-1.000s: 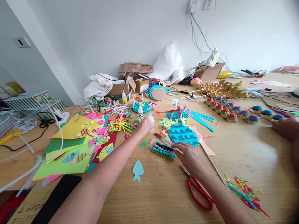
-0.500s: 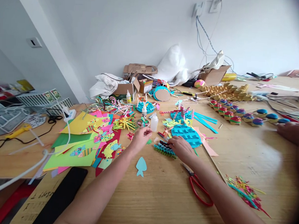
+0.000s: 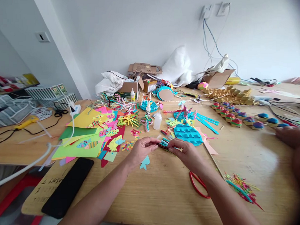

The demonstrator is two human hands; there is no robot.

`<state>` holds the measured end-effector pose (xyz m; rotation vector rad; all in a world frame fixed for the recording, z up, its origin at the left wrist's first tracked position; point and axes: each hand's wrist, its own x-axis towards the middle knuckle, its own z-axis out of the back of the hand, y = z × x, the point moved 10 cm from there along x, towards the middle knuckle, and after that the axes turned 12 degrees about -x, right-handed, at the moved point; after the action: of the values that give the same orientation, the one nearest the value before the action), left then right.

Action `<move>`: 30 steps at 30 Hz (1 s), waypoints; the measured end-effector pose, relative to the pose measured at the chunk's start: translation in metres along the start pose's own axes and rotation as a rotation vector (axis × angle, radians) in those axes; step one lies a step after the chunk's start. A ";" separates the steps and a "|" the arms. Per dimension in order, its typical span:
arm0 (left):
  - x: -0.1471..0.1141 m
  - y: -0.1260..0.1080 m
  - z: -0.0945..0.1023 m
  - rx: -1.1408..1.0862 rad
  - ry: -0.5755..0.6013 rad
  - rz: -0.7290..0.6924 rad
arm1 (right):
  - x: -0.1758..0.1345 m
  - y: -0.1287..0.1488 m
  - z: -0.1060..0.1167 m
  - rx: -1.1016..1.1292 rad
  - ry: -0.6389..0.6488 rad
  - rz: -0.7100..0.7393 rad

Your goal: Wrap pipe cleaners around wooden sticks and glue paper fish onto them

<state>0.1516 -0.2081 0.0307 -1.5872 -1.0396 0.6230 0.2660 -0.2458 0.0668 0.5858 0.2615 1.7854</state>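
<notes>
A small bundle of braided-looking strips (image 3: 164, 143), light blue, black and olive, lies on the table between my two hands. My left hand (image 3: 143, 151) pinches at its left end, thumb and index finger together. At its right side my right hand (image 3: 185, 150) has thumb and fingers closed on the strips. A light blue paper fish (image 3: 145, 162) lies beside my left hand, partly covered by it. Red-handled scissors (image 3: 198, 186) lie under my right forearm, their blades hidden. A white squeeze bottle (image 3: 157, 121) stands just beyond my hands.
Coloured paper sheets (image 3: 86, 146) with paper fish lie at left, near a black phone (image 3: 68, 187). A blue egg-carton piece (image 3: 188, 134) is at right. Past it sit painted egg-carton cups (image 3: 235, 122), a thin stick (image 3: 213, 161) and paper shreds (image 3: 241, 187). Another person's hand (image 3: 291, 136) rests at far right.
My left hand has moved right and nearer to the strips, now meeting my right hand there. My left hand now partly covers the paper fish. The view has shifted slightly.
</notes>
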 end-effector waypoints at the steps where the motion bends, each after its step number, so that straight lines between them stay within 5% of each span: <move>1: -0.002 0.001 0.002 0.012 -0.011 0.005 | 0.000 0.000 -0.004 0.016 0.012 -0.009; 11: -0.016 0.011 0.016 -0.037 -0.100 0.101 | -0.002 0.025 -0.027 0.198 -0.004 0.000; 17: -0.026 0.014 0.017 -0.257 -0.102 0.144 | -0.005 0.019 -0.039 0.379 -0.017 -0.056; 25: -0.029 0.017 0.015 -0.269 -0.074 0.150 | -0.006 0.022 -0.046 0.488 0.033 -0.080; 30: -0.028 0.009 0.036 -0.395 -0.177 0.071 | -0.013 0.002 -0.050 0.547 0.051 -0.163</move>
<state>0.1112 -0.2151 0.0083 -1.9445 -1.3014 0.6419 0.2416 -0.2530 0.0220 0.8746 0.8253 1.5687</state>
